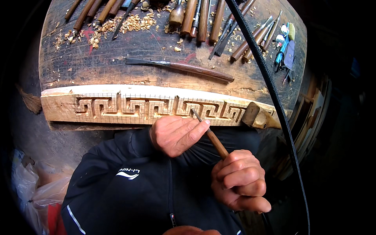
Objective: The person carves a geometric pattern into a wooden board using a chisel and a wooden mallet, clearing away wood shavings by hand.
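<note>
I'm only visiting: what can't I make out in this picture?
All in the head view:
Chisel: part of its handle, covered by the right hand.
Chisel tip: too small to tell its edge's shape.
Wooden mallet: where its handle ends, hidden at the black cord.
Wooden-handled tools beyond: far ends, cut off by the top edge.

Chisel handle (pixel 217 145) partly behind fingers (pixel 243 177)

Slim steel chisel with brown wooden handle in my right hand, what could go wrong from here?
The chisel could slip and nick your bare left hand, whose fingers sit close to its blade. It might also chip the narrow ridges of the pale, fret-carved wooden board.
</note>
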Demonstrator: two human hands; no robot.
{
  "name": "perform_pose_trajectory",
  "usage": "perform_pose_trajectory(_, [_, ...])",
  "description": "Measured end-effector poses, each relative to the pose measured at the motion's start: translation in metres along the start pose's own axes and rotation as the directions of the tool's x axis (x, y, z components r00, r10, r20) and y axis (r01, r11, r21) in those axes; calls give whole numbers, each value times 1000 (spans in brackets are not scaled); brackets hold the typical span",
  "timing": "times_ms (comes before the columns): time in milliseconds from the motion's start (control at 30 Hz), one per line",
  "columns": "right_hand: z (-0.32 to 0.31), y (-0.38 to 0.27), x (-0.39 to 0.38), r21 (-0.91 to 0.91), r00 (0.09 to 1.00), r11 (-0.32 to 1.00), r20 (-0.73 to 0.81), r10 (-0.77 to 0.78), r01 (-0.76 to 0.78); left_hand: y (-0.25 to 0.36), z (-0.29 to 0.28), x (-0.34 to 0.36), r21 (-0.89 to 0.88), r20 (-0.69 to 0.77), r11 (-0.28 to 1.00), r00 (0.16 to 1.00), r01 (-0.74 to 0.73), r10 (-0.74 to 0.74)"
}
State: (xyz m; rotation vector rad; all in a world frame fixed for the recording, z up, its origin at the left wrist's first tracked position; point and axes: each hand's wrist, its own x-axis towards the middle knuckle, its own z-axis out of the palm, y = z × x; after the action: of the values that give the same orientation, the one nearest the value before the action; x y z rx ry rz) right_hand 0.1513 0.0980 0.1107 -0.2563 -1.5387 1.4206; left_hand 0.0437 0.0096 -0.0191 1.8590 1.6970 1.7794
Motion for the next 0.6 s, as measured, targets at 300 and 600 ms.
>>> perform_pose_trajectory(300, [-1,-4,0,-3,1000,1000,8,5,-5,-1,1,-1,-17,-8,1000,1000,-12,12])
perform_pose_trajectory(600, [-3,0,2,5,1000,1000,-2,1,-1,0,0,2,-10,8,1000,1000,-1,1])
